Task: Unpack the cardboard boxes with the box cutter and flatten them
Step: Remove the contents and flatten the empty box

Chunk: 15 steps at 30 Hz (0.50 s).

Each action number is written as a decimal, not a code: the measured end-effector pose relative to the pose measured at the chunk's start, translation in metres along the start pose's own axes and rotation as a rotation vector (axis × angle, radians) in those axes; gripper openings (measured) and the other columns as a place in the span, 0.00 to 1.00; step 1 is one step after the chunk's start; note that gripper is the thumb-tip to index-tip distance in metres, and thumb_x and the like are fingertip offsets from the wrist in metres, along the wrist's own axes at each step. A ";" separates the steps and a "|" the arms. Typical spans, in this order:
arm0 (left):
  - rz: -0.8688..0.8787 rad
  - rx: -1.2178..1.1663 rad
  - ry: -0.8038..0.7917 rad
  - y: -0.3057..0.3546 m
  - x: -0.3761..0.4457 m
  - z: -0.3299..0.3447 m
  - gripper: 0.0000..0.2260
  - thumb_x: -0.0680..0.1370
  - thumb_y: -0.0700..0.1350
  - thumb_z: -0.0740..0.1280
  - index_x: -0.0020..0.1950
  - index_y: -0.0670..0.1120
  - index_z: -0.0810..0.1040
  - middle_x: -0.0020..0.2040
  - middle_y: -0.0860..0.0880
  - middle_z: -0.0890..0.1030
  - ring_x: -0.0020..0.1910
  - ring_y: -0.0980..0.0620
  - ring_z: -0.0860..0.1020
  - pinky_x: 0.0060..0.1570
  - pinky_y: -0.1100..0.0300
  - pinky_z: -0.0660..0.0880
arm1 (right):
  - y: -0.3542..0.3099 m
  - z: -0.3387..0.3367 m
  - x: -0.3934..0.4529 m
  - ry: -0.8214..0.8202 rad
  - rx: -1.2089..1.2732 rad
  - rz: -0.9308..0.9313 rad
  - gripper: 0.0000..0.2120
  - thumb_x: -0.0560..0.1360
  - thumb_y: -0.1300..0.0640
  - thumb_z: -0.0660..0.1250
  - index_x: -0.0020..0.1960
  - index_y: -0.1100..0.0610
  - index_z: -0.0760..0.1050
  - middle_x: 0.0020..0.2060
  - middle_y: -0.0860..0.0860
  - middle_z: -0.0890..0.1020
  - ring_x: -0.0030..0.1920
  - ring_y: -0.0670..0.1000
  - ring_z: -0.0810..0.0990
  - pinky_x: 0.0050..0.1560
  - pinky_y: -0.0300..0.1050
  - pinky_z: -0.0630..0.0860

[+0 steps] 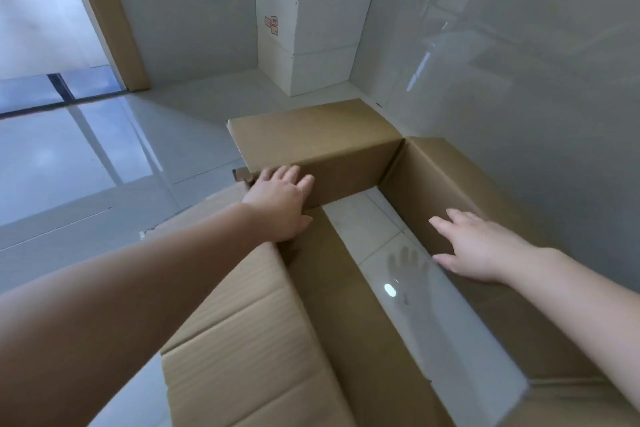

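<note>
Tiled floor (86,156); white box (311,35) cornered behind open cardboard box (311,146).

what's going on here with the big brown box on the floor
A person is working on a brown cardboard box that stands open at top and bottom, so the tiled floor shows through it. The left hand presses flat on the far wall near a corner, and the right hand rests with straight fingers on the right wall. Two white boxes are stacked in the room's corner. No box cutter is in view.
</note>
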<state>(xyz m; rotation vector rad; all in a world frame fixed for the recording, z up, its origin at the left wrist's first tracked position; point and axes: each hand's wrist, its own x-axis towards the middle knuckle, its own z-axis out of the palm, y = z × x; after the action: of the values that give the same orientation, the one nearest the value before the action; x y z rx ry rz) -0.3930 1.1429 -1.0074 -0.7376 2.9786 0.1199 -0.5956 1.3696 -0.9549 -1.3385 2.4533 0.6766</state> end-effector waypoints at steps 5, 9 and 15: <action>0.557 0.019 -0.077 0.103 -0.046 0.006 0.29 0.77 0.58 0.61 0.75 0.50 0.60 0.75 0.47 0.61 0.74 0.48 0.59 0.72 0.52 0.54 | 0.039 0.027 -0.025 -0.035 0.053 0.083 0.33 0.78 0.42 0.59 0.77 0.50 0.50 0.76 0.57 0.53 0.75 0.58 0.54 0.69 0.53 0.63; 0.640 0.051 -0.117 0.150 -0.065 0.007 0.29 0.77 0.59 0.59 0.75 0.50 0.58 0.75 0.47 0.60 0.74 0.49 0.58 0.73 0.53 0.54 | 0.068 0.057 -0.048 -0.036 0.066 0.127 0.36 0.78 0.44 0.59 0.78 0.52 0.45 0.77 0.58 0.47 0.76 0.60 0.52 0.70 0.57 0.61; 0.744 0.060 -0.332 0.188 -0.090 -0.016 0.40 0.72 0.69 0.59 0.76 0.50 0.52 0.76 0.48 0.58 0.74 0.48 0.58 0.72 0.53 0.51 | 0.114 0.098 -0.070 -0.084 0.211 0.258 0.40 0.79 0.46 0.60 0.77 0.56 0.37 0.77 0.59 0.44 0.76 0.62 0.50 0.72 0.57 0.58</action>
<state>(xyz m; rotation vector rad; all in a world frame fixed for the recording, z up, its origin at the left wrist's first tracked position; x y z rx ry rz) -0.4025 1.3490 -0.9728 0.3891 2.7434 0.1661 -0.6529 1.5234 -0.9777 -0.9082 2.5690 0.4999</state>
